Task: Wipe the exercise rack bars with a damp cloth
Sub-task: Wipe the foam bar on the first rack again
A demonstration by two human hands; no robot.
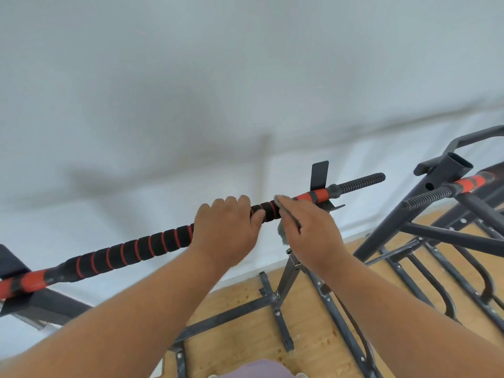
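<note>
So we're looking down from head height at a padded bar (141,246) that runs from the lower left up toward the right, black foam with thin red rings, and solid red bands near both ends. It sits in the dark metal brackets of the rack (320,174), with a threaded black end sticking out past the right bracket.

Our left hand (227,227) is wrapped over the bar around the middle, fingers curled over the top and thumb tucked in against the foam on the right side, so that's a proper grip on the bar itself.

Our right hand (311,227) is just to the right of it, close but with a short stretch of foam showing between the two. It's got the cloth (282,214), a greyish rag, pressed onto the bar, fingers curled down over it. One edge of the cloth peeks out above the fingertips and another bit hangs below the bar next to the palm. We can't tell from here how damp it is.

Behind the bar there's a plain white wall (191,77). Down below is a wooden floor (237,339) with the rack's dark legs and crossbars spread across it. Off to the right we see a second bar (447,188) with the same red bands and threaded end, resting on another frame.
</note>
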